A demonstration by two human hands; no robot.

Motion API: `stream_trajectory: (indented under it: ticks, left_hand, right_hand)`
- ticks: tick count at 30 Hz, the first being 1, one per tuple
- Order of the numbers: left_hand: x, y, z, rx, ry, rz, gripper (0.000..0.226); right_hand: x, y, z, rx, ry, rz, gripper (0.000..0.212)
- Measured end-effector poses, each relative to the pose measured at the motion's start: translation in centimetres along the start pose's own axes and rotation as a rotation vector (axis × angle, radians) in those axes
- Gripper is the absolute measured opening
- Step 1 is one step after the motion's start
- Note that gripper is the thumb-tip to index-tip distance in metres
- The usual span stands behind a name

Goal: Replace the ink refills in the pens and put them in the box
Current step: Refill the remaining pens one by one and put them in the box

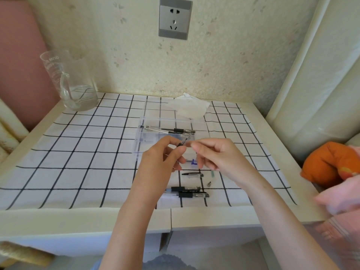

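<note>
- The left hand (165,154) pinches a short dark pen piece (180,144) between thumb and forefinger, with the other fingers curled beneath.
- The right hand (212,154) meets it from the right. Its thumb and forefinger tips are closed on the piece's right end and the remaining fingers are curled.
- The pen piece is held in the air over the near edge of the clear box (137,145). Its long axis slants from near-left to far-right, and a thin rod rises from it toward the box.
- Along the far wall of the box lie the boxed pens (169,129), side by side, long axis left to right, black grips toward the right. There look to be two, though the clear barrels blur together.
- On the checked cloth (78,152), nearer the person, two loose pens (187,191) lie touching, also running left to right.
- Between them and the hands are:
  - one loose cap (192,174), lying left to right
  - one small metal tip (209,183)
  - one blue bit (193,162)
  - one short greenish bit (212,174)
- One glass beaker (70,80) stands at the far left corner of the cloth.
- One crumpled tissue (189,108) lies behind the box.
</note>
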State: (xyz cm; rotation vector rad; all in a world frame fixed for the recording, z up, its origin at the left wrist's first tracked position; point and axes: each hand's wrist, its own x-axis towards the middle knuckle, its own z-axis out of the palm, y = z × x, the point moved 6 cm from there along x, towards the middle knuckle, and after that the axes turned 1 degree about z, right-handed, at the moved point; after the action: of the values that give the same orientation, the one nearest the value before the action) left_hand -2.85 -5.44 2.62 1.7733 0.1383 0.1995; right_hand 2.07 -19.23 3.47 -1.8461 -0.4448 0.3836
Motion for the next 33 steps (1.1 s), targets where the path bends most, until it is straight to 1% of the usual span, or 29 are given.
stream_trajectory:
  ticks: [2,4,8,9,11,13,15,17,19,22,24,26,29,33]
  left_hand:
    - [0.0,0.0,-0.1,0.007,0.009,-0.001,0.004]
    - [0.0,0.1,-0.1,0.017,0.018,0.0,0.004]
    - [0.0,-0.1,-0.2,0.036,0.034,-0.016,0.006]
    - [0.0,-0.2,-0.2,0.039,0.041,-0.021,0.006]
    - [0.0,-0.3,-0.2,0.043,0.051,-0.028,0.008]
    - [0.0,-0.2,-0.1,0.04,0.055,-0.032,0.01]
    - [0.0,-0.1,-0.1,0.036,0.056,-0.028,0.011]
    - [0.0,0.1,0.0,0.04,0.046,-0.018,0.011]
    - [-0.1,0.1,0.0,0.048,0.035,-0.015,0.011]
    - [-0.2,0.1,0.1,0.048,0.013,-0.018,0.009]
    - [-0.2,0.1,0.2,0.052,-0.001,-0.019,0.007]
    - [-0.2,0.1,0.2,0.053,-0.004,-0.018,0.007]
    - [-0.2,0.3,0.1,0.059,-0.007,-0.01,0.007]
    - [-0.2,0.2,0.0,0.066,-0.01,0.002,0.007]
  right_hand:
    - [-0.3,0.8,-1.3,-0.028,0.065,0.029,0.019]
    - [-0.8,1.6,-2.3,-0.122,0.079,0.07,0.015]
    - [-2.3,3.6,-2.6,-0.359,-0.03,0.175,0.004]
    - [-2.7,4.0,-2.4,-0.395,-0.068,0.2,0.004]
    - [-3.4,4.7,-2.0,-0.455,-0.12,0.235,0.011]
    - [-3.5,5.2,-1.6,-0.494,-0.127,0.242,0.013]
    - [-3.3,5.5,-1.2,-0.505,-0.099,0.221,0.008]
    - [-2.9,5.5,-1.0,-0.517,-0.056,0.194,0.008]
    - [-2.5,4.9,-1.1,-0.434,0.012,0.164,0.007]
    - [-1.8,2.8,-1.9,-0.053,0.143,0.074,0.004]
    - [-1.0,1.7,-2.1,0.208,0.178,0.015,0.008]
    - [-0.3,0.9,-2.0,0.341,0.176,-0.023,0.01]
    - [0.4,0.2,-1.9,0.37,0.179,-0.047,0.012]
    - [0.8,0.0,-1.6,0.236,0.136,-0.057,0.012]
